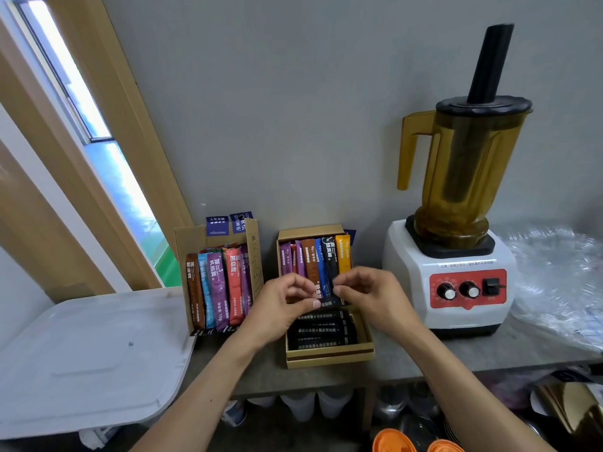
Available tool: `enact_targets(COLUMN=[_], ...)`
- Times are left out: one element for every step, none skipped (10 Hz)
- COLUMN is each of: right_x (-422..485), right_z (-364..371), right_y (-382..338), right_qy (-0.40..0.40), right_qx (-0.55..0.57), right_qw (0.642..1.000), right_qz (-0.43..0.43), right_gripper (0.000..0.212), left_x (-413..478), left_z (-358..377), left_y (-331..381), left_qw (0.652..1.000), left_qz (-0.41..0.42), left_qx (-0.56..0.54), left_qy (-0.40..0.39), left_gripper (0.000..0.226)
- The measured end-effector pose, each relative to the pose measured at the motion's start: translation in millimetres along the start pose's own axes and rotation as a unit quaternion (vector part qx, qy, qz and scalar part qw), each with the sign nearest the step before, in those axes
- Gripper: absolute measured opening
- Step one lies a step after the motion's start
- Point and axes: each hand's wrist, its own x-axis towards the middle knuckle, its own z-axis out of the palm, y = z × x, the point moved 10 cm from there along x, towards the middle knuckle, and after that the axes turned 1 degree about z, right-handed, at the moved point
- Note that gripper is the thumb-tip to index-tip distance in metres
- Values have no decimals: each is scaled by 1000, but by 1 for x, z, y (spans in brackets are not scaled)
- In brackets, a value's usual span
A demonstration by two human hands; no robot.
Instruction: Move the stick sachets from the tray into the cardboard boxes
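Leaning in a row against the back wall of the right cardboard box (329, 355), the stick sachets (326, 259) were slim, glossy packets in purple, red, brown, blue, black and yellow, each with white print running along its length. In the front half of that box, more black sachets (321, 331) lay flat, stacked crosswise. The left cardboard box (253, 256) stood just beside it with its flap up, holding a tilted row of coloured sachets (217, 288) in brown, light blue, purple and red. The white tray (81, 353) sat on the left, overhanging the edge of the counter (408, 357), with no sachet visible on it.

You had both hands over the middle of the right box. Your left hand (284, 305) was curled, its thumb and forefinger drawn close together, and your right hand (368, 295) mirrored it from the other side. The two grips met at the lower ends of the blue and black sachets in the upright row, each grip narrowed to a pinch on those packets. Exactly which of the two packets each pinch held could not be told, since your fingers covered their ends. Your remaining fingers were loosely curled above the box.

A blender (456, 223) with an amber jug stood on the counter, just right of your right hand.
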Motion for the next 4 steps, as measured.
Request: enact_targets(right_x=[-3, -6, -11, -13], right_z=[0, -4, -1, 1], right_y=[20, 31, 36, 29], right_qy=[7, 29, 27, 35], right_qx=[-25, -61, -126, -148], right_qw=[999, 997, 990, 988], right_qz=[29, 42, 53, 33], right_gripper=[5, 8, 12, 13], left_x=[-1, -5, -11, -20], left_z=[-1, 1, 2, 1], left_y=[-2, -7, -13, -4], left_qw=[1000, 998, 996, 992], left_qz=[12, 19, 11, 41], left_qx=[17, 44, 82, 88], left_qy=[16, 29, 46, 77], left_gripper=[15, 15, 9, 5])
